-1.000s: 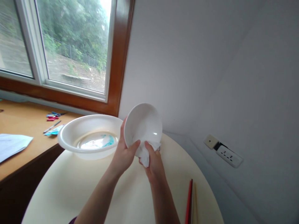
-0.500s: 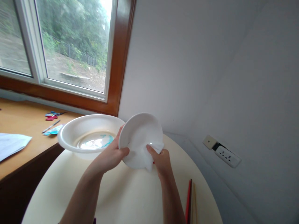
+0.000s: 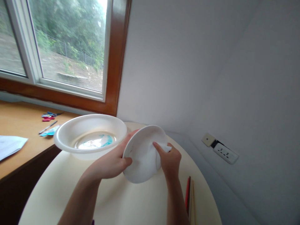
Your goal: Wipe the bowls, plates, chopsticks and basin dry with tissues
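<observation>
Bowl (image 3: 142,153), white and tilted, is held by 2 hands above the round table (image 3: 131,207), right of the basin (image 3: 64,129). Its left rim is gripped by the left hand (image 3: 113,164); its right rim is pinched through white tissue (image 3: 167,148) by the right hand (image 3: 170,157). If the rim is wet, the bowl could be dropped; by hard rubbing, the tissue could be torn. No brand, label or writing can be read.
</observation>
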Available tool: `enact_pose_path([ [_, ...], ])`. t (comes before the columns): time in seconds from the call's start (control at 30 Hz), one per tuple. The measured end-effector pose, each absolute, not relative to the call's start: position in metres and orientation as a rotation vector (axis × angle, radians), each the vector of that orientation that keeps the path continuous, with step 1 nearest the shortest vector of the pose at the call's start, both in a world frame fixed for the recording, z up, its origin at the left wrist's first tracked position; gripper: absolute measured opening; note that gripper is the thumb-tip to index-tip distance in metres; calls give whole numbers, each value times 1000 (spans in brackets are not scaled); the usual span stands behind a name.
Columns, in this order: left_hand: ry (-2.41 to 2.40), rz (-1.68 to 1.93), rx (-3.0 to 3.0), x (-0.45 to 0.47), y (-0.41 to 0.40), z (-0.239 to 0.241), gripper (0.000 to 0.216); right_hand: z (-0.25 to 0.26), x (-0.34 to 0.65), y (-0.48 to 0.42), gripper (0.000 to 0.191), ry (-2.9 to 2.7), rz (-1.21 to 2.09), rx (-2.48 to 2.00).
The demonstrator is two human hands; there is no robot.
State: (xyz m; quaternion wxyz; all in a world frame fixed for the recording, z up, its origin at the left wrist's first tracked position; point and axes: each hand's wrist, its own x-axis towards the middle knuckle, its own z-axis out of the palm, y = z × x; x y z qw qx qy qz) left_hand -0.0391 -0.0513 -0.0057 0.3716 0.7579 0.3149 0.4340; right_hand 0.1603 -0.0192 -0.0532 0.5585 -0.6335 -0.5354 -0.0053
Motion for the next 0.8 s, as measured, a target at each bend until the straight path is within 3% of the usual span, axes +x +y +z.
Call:
enact_pose_path([
  [0.3, 843, 1063, 1963, -38, -50, -9, 76, -57, 163, -20, 46, -1208, -213, -1497],
  [0.8, 934, 1004, 1910, -33, -45, -11, 77, -58, 167, -15, 49, -1094, -183, -1406],
])
